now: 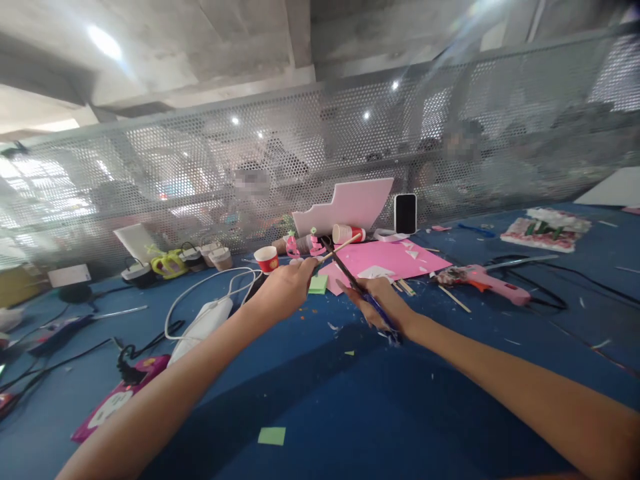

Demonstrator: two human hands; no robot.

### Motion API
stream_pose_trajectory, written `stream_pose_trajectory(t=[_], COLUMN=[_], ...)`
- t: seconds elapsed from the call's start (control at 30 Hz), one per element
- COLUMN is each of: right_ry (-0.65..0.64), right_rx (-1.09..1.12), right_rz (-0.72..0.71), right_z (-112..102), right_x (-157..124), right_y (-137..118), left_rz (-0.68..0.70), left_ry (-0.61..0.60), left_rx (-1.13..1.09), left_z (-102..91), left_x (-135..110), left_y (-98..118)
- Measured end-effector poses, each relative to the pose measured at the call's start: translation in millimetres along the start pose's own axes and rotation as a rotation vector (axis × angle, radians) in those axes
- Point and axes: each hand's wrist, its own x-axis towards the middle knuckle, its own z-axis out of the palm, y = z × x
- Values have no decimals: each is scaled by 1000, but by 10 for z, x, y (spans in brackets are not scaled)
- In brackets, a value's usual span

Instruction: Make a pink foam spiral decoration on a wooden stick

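In the middle of the view, my left hand (pixel 285 290) is closed on one end of a thin wooden stick (pixel 349 242), which points up to the right. My right hand (pixel 383 300) grips scissors (pixel 342 267) by their dark blue handles, the blades pointing up and left. The blades appear to meet the stick just past my left fingers; whether they touch it I cannot tell. Beyond my hands lie a pink sheet (pixel 400 260) with white scraps on it and a light green paper pad (pixel 318 285). Small pink figures (pixel 315 243) stand behind the left hand.
Left are a red paper cup (pixel 267 259), a white power strip (pixel 203 327) with a looped cable, and a purple power strip (pixel 120 397). Right lies a pink glue gun (pixel 493 283). A phone-like device (pixel 405 214) leans on the perforated metal screen (pixel 200 167). A green scrap (pixel 272 436) lies in front.
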Motion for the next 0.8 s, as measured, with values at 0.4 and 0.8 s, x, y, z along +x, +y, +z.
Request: stream_pose_trajectory(t=[0.4, 0.8], right_ry=[89, 71], right_rx=[-48, 50], right_rz=[-95, -29], right_z=[53, 68], right_x=[-8, -35], right_y=[131, 102], left_rz=[14, -8], left_ry=[-6, -136], left_rx=[34, 21], left_z=[69, 73], left_x=[-50, -69], left_y=[88, 247])
